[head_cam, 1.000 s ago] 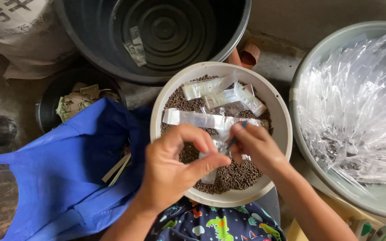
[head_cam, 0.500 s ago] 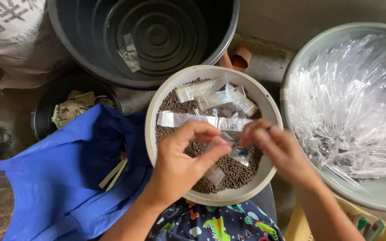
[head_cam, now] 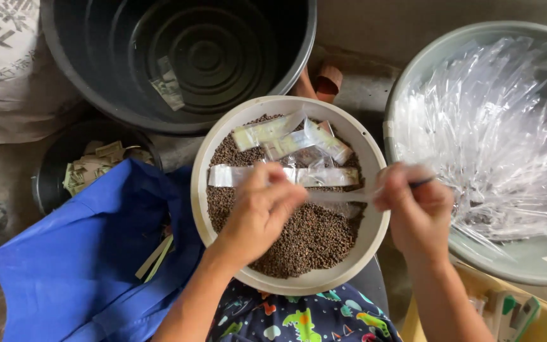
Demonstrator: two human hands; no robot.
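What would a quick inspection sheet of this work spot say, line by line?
Surface: grey concrete floor under the tubs; nothing like a table seen.
Job's things: cream bowl of small brown seeds on the lap; a long clear sachet stretched between both hands; more clear sachets lying on the seeds.
Clutter: black tub, blue bag, small dark pot of folded packets, grey basin full of clear plastic sleeves, white sack.
Grippers: left hand and right hand both pinch the sachet's ends.
Cables: nothing seen.
Surroundings: patterned clothing at the bottom edge; yellow box at bottom right.
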